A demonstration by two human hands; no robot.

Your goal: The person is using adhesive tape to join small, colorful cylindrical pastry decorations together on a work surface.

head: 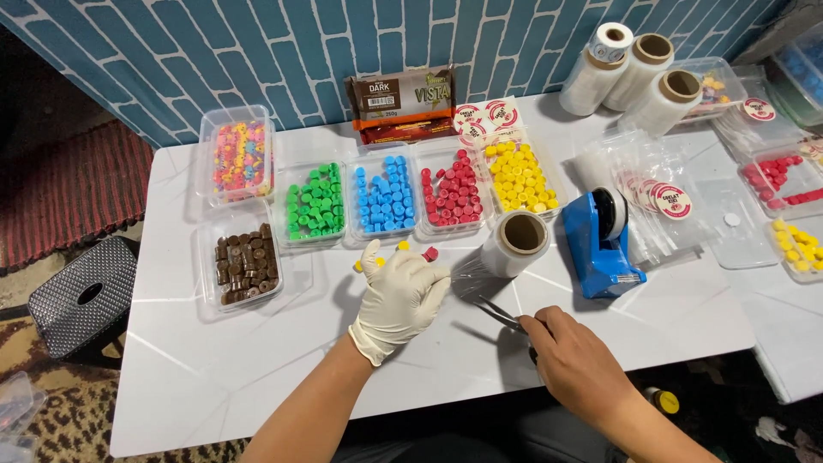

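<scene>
White bench (pixel 214 369) — film roll (pixel 514 244) being pinned by gloved left hand (pixel 399 300), scissors (pixel 501 315) being gripped by right hand (pixel 574 360); film uncut, three candies (pixel 429 254) unwrapped.

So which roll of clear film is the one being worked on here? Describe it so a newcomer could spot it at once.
Start at the white table and find the blue tape dispenser near its middle. The roll of clear film lies on its side just left of it, in front of the yellow-piece tray. Unlike the three rolls standing at the back, its cardboard core faces the camera and a sheet trails toward the gloved left hand.
</scene>
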